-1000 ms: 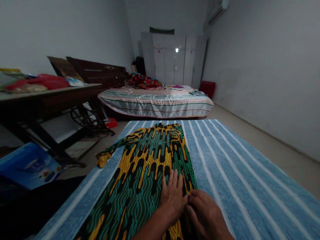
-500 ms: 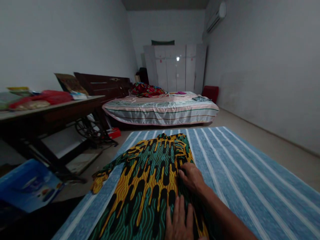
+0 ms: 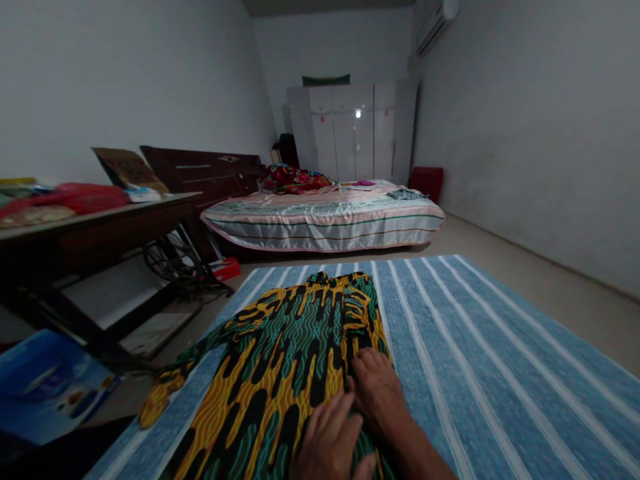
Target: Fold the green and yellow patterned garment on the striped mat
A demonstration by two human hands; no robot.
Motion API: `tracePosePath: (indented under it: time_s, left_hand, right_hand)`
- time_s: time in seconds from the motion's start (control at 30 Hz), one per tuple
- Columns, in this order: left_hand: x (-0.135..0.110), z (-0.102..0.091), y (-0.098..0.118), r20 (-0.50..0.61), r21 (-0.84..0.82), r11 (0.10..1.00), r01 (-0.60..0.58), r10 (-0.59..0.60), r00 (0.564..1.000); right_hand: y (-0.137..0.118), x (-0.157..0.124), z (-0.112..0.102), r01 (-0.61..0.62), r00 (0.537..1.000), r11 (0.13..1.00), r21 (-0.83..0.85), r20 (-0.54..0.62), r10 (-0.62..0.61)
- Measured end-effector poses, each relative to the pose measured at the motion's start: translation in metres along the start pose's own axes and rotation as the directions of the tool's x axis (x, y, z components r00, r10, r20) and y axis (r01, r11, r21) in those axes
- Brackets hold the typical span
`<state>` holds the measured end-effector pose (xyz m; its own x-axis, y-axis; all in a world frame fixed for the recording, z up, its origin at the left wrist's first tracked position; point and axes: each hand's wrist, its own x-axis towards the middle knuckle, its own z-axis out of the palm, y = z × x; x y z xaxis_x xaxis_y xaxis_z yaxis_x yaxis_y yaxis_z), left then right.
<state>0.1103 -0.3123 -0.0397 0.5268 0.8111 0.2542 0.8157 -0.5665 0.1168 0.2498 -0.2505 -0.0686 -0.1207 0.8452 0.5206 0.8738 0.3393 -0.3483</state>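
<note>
A long-sleeved garment (image 3: 280,360) with a black, yellow and green wavy print lies spread over a blue and white striped sheet (image 3: 480,373), its collar at the far end. One sleeve (image 3: 185,367) stretches out to the left, while the right side is folded inward with its sleeve on top. My right hand (image 3: 383,393) rests palm down on the folded right edge, fingers laid on the cloth. Just left of it and nearer to me, my left hand (image 3: 333,437) is over the garment with its fingers extended and thumb apart. The garment's lower end is out of frame.
Beyond the sheet stands a bed (image 3: 325,223) with a shiny striped cover. To the left is a treadle sewing table (image 3: 100,217) carrying a red bag (image 3: 90,197). A blue box (image 3: 53,387) is on the floor below it.
My right hand has come a little nearer along the folded edge and lies flatter. My left hand has shifted left and turned, its thumb now showing. The view has shifted slightly.
</note>
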Motion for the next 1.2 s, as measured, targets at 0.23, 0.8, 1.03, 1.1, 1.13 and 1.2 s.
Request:
tracePosePath:
  time_s: [0.23, 0.8, 1.03, 1.1, 1.13, 1.2]
  left_hand:
    - [0.143, -0.012, -0.028, 0.063, -0.015, 0.999, -0.040, 0.041, 0.997]
    - [0.168, 0.006, -0.102, 0.038, -0.365, 0.735, 0.571, -0.601, 0.798]
    - [0.151, -0.005, -0.101, -0.161, -0.092, 0.848, 0.523, -0.531, 0.832]
    - [0.152, -0.006, -0.091, -0.241, -0.002, 0.926, 0.379, -0.368, 0.898]
    - [0.153, -0.005, -0.086, -0.245, 0.030, 0.946, 0.322, -0.305, 0.920]
    - [0.155, -0.003, -0.078, -0.217, 0.071, 0.960, 0.272, -0.251, 0.943]
  right_hand:
    - [0.000, 0.002, 0.004, 0.023, 0.998, 0.998, 0.056, -0.054, -0.020]
    - [-0.005, 0.005, -0.003, -0.051, 0.999, 0.999, 0.016, 0.013, 0.050]
    - [-0.004, 0.004, -0.004, -0.049, 0.999, 0.998, 0.025, 0.020, 0.049]
    - [-0.004, 0.003, -0.004, -0.052, 0.998, 0.998, 0.019, 0.027, 0.052]
    - [-0.004, 0.003, -0.004, -0.054, 0.998, 0.998, 0.016, 0.031, 0.054]
    - [-0.004, 0.003, -0.005, -0.058, 0.997, 0.998, 0.013, 0.044, 0.058]
